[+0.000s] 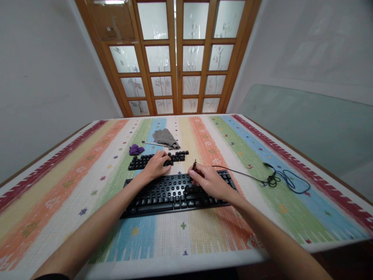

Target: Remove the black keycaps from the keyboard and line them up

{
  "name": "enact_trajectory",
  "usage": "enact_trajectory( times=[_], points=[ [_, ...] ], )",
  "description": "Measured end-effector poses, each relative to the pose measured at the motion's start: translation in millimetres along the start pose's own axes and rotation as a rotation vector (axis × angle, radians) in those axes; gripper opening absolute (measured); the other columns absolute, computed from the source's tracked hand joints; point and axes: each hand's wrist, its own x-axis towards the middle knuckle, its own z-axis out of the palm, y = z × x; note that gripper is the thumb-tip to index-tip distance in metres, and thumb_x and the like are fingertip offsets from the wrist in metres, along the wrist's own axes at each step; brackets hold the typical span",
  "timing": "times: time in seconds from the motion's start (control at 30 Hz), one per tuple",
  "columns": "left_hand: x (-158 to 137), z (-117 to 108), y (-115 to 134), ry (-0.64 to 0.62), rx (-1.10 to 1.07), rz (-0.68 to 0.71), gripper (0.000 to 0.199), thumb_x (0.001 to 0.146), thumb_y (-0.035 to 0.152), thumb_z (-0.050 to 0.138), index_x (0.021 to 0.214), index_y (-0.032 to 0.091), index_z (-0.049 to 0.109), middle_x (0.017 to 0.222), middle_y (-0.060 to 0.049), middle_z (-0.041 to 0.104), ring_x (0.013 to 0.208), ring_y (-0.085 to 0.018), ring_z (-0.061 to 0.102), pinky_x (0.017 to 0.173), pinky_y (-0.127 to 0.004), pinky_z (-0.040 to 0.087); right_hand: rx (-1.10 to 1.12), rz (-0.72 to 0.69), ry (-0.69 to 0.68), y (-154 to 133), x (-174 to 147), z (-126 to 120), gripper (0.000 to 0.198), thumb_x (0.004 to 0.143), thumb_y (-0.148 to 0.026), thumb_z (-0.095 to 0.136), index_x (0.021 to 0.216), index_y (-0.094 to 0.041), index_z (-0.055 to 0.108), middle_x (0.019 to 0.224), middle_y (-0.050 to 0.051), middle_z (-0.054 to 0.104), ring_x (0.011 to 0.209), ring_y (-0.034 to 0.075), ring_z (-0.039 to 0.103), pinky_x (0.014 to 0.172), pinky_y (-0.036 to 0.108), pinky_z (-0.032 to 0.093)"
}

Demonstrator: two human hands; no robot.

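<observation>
**Keyboard (pixel 167 190) part bare, with loose keys (pixel 141 162) set out behind it**

The keyboard lies flat on the cloth-covered desk (pixel 180 241), long side toward the person. Its nearest row, the long space bar included, has keys in place. Through the middle, several rows show only small bare posts, so that area looks like the unfinished portion. Farther right, dark keys appear fitted, though the right hand (pixel 212 182) covers some; the left forearm hides part of the other end.

Above the keyboard's back edge, the right hand pinches a small dark item (pixel 194 165), upright and too small to identify. A black cord (pixel 272 179) trails off to the right and ends in a loose tangle.

The left hand (pixel 157 165) reaches over the loose keys with its fingers lightly curled; whether it grips one, I cannot tell. Those keys sit close together in rough rows, and a good many remain off the board. Judging by them and the bare posts, the work is only partway through.

Beyond them rest a crumpled purple cloth (pixel 135 149), a thin stick (pixel 154 144) and a grey cloth (pixel 165 137). Wooden doors (pixel 178 77) stand past the desk's far edge.
</observation>
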Motion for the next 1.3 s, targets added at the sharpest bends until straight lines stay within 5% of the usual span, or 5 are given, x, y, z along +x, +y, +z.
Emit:
enact_trajectory(
  times=[1.3],
  points=[
    [6.0, 1.5, -4.2, -0.039, 0.055, 0.031, 0.008, 0.079, 0.017, 0.061, 0.085, 0.017, 0.066, 0.096, -0.008, 0.058, 0.094, -0.024, 0.051, 0.085, -0.038, 0.047, 0.024, -0.031, 0.004, -2.3, 0.4, 3.1, 0.024, 0.097, -0.031, 0.045, 0.083, -0.017, 0.057, 0.07, 0.001, 0.062, 0.066, 0.016, 0.058, 0.066, 0.028, 0.041]
  ],
)
